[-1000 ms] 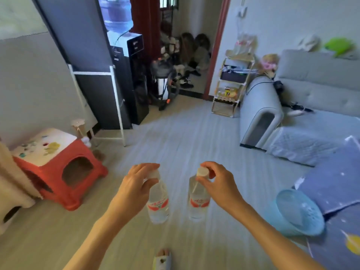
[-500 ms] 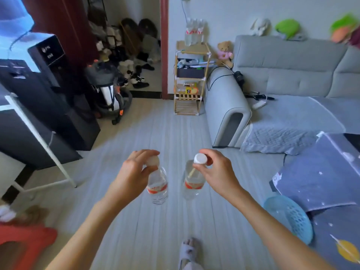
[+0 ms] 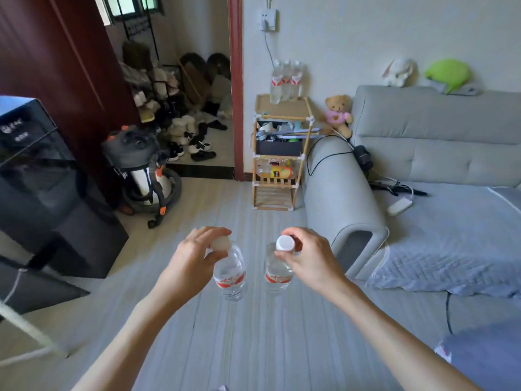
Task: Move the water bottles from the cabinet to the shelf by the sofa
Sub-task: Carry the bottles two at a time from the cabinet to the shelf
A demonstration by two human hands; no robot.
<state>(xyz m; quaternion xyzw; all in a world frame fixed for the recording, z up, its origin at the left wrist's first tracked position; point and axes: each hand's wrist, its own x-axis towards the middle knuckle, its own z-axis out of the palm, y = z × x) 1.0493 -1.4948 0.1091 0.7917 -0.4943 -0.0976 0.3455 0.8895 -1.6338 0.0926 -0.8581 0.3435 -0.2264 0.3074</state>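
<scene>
The grey sofa (image 3: 423, 170) fills the far right, its arm just right of the wooden shelf (image 3: 282, 153), whose top already carries three bottles (image 3: 286, 80); crowding there risks toppling them. A vacuum (image 3: 141, 170) stands far left, off the open floor path. Left hand (image 3: 194, 258) and right hand (image 3: 307, 258) each pinch a water bottle (image 3: 229, 275) by its cap; the other bottle (image 3: 277, 273) hangs likewise, and either may slip.
</scene>
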